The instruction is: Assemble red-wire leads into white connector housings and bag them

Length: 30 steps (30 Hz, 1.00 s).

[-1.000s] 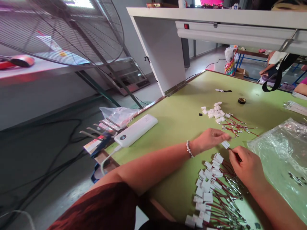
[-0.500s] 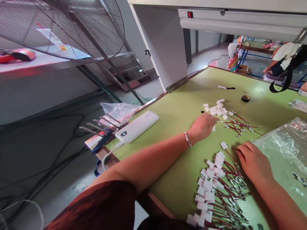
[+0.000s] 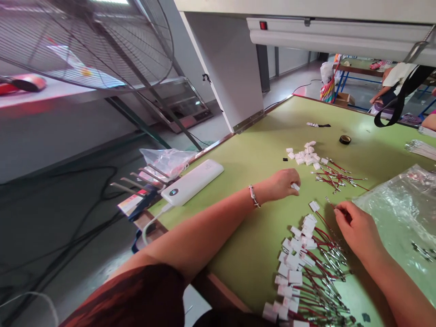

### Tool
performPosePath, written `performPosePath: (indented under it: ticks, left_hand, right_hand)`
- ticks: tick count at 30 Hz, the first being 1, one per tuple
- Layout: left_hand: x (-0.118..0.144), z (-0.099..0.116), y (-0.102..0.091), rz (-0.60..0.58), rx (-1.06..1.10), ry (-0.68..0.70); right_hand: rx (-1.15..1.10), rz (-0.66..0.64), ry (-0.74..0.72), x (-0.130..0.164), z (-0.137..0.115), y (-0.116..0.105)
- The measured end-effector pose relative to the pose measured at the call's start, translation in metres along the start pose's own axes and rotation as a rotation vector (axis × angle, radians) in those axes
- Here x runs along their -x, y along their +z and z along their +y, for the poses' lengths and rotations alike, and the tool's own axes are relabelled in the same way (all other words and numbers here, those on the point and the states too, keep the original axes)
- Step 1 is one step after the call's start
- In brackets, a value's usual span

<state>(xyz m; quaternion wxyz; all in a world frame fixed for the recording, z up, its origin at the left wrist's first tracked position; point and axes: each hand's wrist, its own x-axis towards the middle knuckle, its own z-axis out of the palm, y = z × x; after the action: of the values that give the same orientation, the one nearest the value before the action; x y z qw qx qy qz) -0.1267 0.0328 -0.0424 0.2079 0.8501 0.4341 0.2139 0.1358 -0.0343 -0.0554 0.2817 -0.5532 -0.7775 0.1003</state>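
Observation:
My left hand (image 3: pixel 283 183) is closed on a small white connector housing (image 3: pixel 294 186), which pokes out at its fingertips above the green tabletop. In a pinch between thumb and finger, my right hand (image 3: pixel 356 225) holds a short red wire with a metal terminal (image 3: pixel 327 200) at its tip. Between the hands and below them lies a long row of white housings with red wires (image 3: pixel 295 261). Beyond my left hand sits a pile of loose white housings (image 3: pixel 306 156). Beside it are scattered loose red wires (image 3: pixel 335 176) with metal ends.
A white power bank (image 3: pixel 192 181) lies along the left table edge, its cable plugged in. Black tape (image 3: pixel 345 139) rests farther back. Clear plastic bag (image 3: pixel 402 204) covers the right side. A large fan (image 3: pixel 136 54) stands at left; a person (image 3: pixel 395 84) sits in the background.
My left hand has drawn back from the housing pile, toward me and left, with one white housing in its fingers. My right hand has lifted a wire's terminal end clear.

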Motion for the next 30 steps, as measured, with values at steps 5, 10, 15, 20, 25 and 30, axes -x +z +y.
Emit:
performPosePath:
  ticks: [5, 10, 15, 20, 25, 30]
  left_hand:
    - [-0.006, 0.017, 0.013, 0.135, 0.458, -0.312]
    - [-0.006, 0.037, 0.026, 0.012, 1.103, -0.413]
    - [-0.001, 0.041, 0.032, -0.068, 1.307, -0.394]
    - [0.000, 0.040, 0.030, -0.120, 1.307, -0.374]
    - [-0.001, 0.039, 0.023, -0.160, 1.179, -0.312]
    - [-0.001, 0.038, 0.020, -0.159, 1.127, -0.265]
  right_hand:
    - [-0.177, 0.010, 0.011, 0.000, -0.008, -0.006]
    - [-0.223, 0.022, -0.012, 0.002, -0.015, -0.008]
    - [-0.141, 0.001, -0.111, 0.004, -0.020, -0.008]
    - [-0.076, -0.050, -0.151, 0.005, -0.017, -0.007]
    - [-0.059, -0.068, -0.165, 0.006, -0.016, -0.008]
    - [-0.152, -0.071, -0.124, 0.005, -0.019, -0.010]
